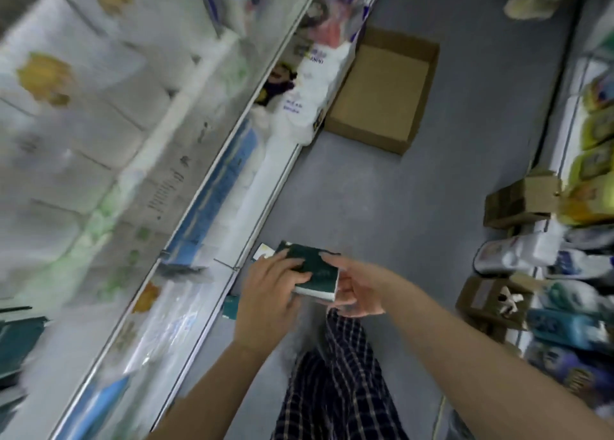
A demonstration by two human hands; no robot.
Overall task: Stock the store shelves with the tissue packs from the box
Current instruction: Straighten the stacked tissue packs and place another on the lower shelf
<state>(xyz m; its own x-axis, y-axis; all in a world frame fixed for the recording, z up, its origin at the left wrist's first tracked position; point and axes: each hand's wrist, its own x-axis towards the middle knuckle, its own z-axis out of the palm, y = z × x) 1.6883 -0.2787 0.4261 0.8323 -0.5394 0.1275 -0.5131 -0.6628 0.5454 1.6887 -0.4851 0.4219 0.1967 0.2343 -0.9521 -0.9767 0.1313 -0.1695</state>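
Evidently light and squashy, the tissue pack (317,268) hangs over the floor beside the shelf (212,187), your left hand (265,295) fingers curled over its top, right hand (360,292) pinching its end, so clasp the broad faces gently

The tissue pack (314,268) was dark green with a white edge, and the box (382,91) was plain cardboard brown on a grey-blue floor (365,190). The trousers (335,383) were dark navy, checked with pale lines. The shelf packs (46,77) were white with yellow blotches.
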